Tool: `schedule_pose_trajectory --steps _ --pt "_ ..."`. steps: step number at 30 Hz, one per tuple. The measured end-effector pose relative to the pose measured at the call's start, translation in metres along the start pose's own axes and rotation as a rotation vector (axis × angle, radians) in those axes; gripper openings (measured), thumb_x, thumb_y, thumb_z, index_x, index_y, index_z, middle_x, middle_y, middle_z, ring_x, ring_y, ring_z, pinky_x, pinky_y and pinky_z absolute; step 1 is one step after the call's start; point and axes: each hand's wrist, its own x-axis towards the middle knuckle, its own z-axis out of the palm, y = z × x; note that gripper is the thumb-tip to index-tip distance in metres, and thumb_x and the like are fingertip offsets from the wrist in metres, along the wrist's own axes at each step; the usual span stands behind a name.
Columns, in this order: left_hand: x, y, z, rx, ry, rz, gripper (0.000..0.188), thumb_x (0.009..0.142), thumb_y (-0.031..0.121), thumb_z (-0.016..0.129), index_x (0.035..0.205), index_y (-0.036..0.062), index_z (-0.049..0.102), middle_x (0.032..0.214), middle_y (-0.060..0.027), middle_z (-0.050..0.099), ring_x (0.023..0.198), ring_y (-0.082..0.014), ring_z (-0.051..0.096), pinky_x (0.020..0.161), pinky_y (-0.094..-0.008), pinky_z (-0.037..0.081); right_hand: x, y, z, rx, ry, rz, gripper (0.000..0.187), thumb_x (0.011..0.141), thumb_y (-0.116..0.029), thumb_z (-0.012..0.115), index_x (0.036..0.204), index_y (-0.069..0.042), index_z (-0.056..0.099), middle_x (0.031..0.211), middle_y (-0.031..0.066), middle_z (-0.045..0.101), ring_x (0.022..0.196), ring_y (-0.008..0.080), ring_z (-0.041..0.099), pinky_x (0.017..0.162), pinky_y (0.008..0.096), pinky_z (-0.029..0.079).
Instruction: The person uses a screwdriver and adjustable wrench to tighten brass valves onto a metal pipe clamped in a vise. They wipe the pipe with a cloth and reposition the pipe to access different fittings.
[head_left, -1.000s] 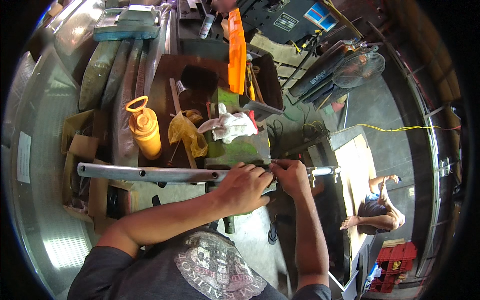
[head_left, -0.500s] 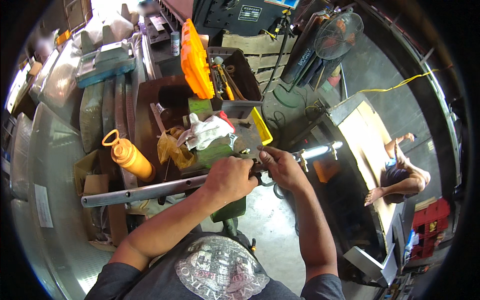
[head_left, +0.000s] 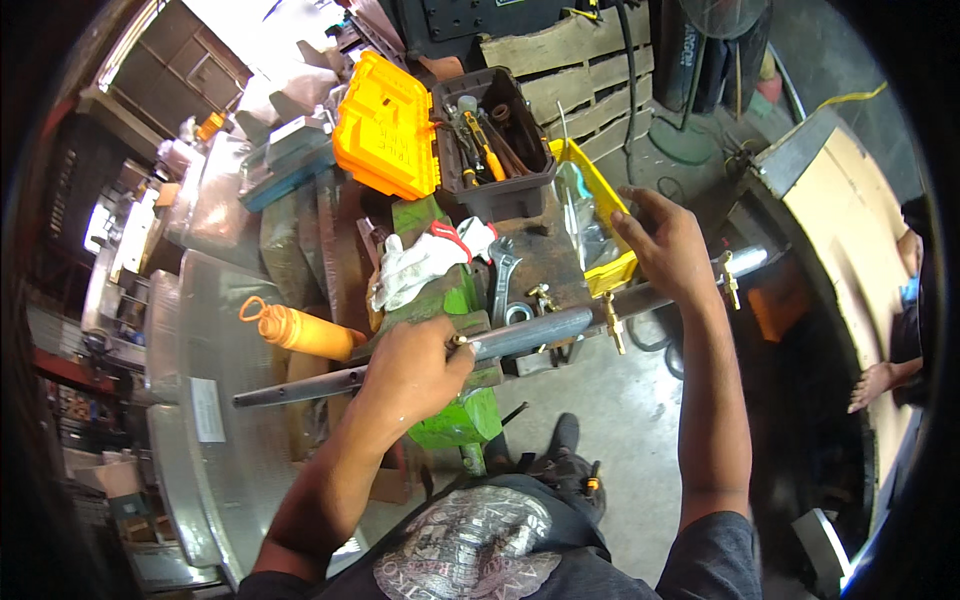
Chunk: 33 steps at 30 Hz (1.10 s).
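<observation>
A long metal pipe (head_left: 545,331) runs across in front of me, through the jaws of a green vise (head_left: 462,420). My left hand (head_left: 412,372) is closed over the pipe at the vise, a small brass fitting (head_left: 458,342) showing at its fingertips. My right hand (head_left: 668,247) is raised over the pipe beside a yellow bin (head_left: 612,275), fingers apart and nothing seen in them. Two brass valves, a nearer one (head_left: 613,323) and a farther one (head_left: 729,280), stick out of the pipe's right part. Another brass fitting (head_left: 543,297) lies on the bench near a wrench (head_left: 503,283).
Behind the vise lie white gloves with red cuffs (head_left: 420,270). Farther back stands an open toolbox (head_left: 510,205) with an orange lid (head_left: 385,130). An orange bottle (head_left: 305,332) lies at left. A wooden-topped table (head_left: 840,210) stands at right, with another person's hand (head_left: 872,387) on it.
My right hand has left the pipe and moved up and right toward the yellow bin. My left hand has shifted left along the pipe. The view has turned, showing more of the bin.
</observation>
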Motion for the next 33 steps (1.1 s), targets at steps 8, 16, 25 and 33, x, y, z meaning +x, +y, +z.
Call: schedule_pose_trajectory --steps 8,16,25,33 --pt "-0.004 0.005 0.003 0.019 -0.057 -0.033 0.020 0.091 0.016 0.069 0.097 -0.0032 0.069 0.071 -0.0133 0.066 0.064 -0.0228 0.065 0.063 -0.0385 0.050 0.002 0.024 0.010 -0.197 -0.024 -0.124 0.043 0.088 -0.029 0.073 0.123 -0.005 0.067 0.082 0.0183 0.072 0.080 0.0374 0.070 0.074 0.0470 0.054" --pt "0.011 0.006 -0.022 0.527 -0.013 0.544 0.022 0.084 0.008 0.066 0.105 0.0107 0.073 0.102 -0.0102 0.067 0.095 -0.0315 0.064 0.084 -0.0415 0.048 0.005 0.026 0.007 -0.110 0.001 -0.097 0.037 0.088 -0.030 0.070 0.115 -0.005 0.068 0.092 0.0222 0.071 0.091 0.0400 0.069 0.081 0.0511 0.055" --pt "0.001 -0.001 -0.012 0.043 0.084 -0.010 0.029 0.094 0.015 0.062 0.121 0.0063 0.068 0.092 -0.0163 0.069 0.082 -0.0281 0.068 0.075 -0.0383 0.052 0.005 0.026 0.005 -0.064 -0.006 -0.093 0.033 0.088 -0.030 0.069 0.109 -0.005 0.069 0.088 0.0220 0.071 0.088 0.0408 0.069 0.079 0.0519 0.055" --pt "0.025 0.041 -0.001 0.031 0.012 -0.005 0.033 0.093 0.021 0.063 0.122 0.0054 0.067 0.092 -0.0222 0.072 0.085 -0.0400 0.070 0.077 -0.0431 0.054 0.006 0.021 0.004 -0.096 -0.031 -0.078 0.035 0.087 -0.028 0.070 0.112 -0.004 0.070 0.086 0.0230 0.071 0.086 0.0416 0.069 0.080 0.0511 0.054"
